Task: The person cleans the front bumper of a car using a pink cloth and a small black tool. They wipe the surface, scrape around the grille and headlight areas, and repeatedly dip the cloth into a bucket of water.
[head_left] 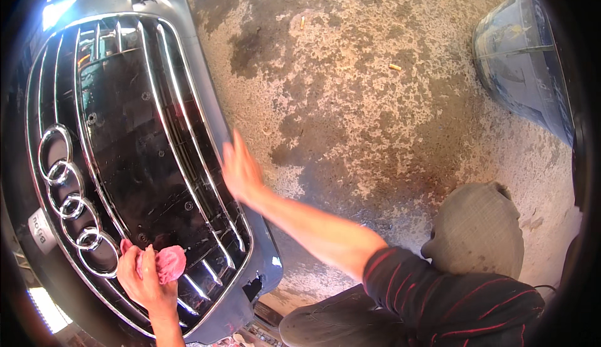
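A car's front grille with a black mesh and panel, chrome slats and a chrome emblem of linked rings fills the left side, set in a grey bumper. My left hand is closed on a crumpled pink cloth, pressed to the grille's lower part beside the rings. My right hand, slightly blurred, reaches to the bumper's right edge. Its fingers are stretched and apart, with nothing in them. Whether it touches the bumper I cannot tell.
Stained, patchy concrete floor stretches to the right, with small butts on it. A large blue-grey plastic tub stands at the far right. My bent knee is at the lower right. A white label sits beside the grille.
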A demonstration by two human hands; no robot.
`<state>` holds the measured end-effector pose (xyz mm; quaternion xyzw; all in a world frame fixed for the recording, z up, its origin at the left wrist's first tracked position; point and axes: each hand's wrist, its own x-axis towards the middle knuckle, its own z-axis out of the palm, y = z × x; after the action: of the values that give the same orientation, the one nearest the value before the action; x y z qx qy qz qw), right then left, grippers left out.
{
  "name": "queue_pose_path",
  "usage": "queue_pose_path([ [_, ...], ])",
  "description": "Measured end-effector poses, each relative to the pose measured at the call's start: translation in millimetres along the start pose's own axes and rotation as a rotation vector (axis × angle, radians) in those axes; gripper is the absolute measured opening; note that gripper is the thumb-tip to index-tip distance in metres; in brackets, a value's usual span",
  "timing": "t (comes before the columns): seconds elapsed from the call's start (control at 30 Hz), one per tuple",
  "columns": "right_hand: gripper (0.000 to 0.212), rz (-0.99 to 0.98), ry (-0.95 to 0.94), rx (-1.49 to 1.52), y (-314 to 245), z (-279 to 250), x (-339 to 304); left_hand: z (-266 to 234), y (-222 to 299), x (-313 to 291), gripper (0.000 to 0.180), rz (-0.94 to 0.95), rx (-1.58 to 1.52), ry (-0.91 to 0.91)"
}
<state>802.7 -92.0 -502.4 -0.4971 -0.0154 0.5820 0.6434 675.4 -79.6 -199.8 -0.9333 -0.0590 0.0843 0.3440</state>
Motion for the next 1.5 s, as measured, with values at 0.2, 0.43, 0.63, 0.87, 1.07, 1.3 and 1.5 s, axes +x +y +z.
queue_pose_path([
  [0.2, 0.070, -0.255, 0.204, 0.171, 16, 25, 45, 30, 23, -14, 0.050, -0.177, 0.050, 0.285],
  [0.43, 0.072, -0.303, 0.119, -0.020, 85, 30, -1, 34, 24, -21, 0.042, -0.214, -0.015, 0.259],
  [0.63, 0.069, -0.428, 0.242, -0.094, -18, -4, 102, 31, 22, -20, 0.045, -0.205, -0.121, 0.245],
  [0.87, 0.074, -0.556, 0.343, -0.212, 94, 37, 34, 33, 15, -36, 0.049, -0.219, -0.153, 0.197],
  [1.07, 0.074, -0.692, 0.442, -0.061, 49, 21, 74, 28, 21, -21, 0.042, -0.189, -0.118, 0.208],
  [1.3, 0.041, -0.861, 0.676, -0.247, 52, 20, 59, 31, 16, -26, 0.054, -0.175, -0.130, 0.201],
  [1.5, 0.067, -0.772, 0.270, -0.580, 84, 15, 11, 27, 21, -23, 0.054, -0.219, -0.160, 0.181],
])
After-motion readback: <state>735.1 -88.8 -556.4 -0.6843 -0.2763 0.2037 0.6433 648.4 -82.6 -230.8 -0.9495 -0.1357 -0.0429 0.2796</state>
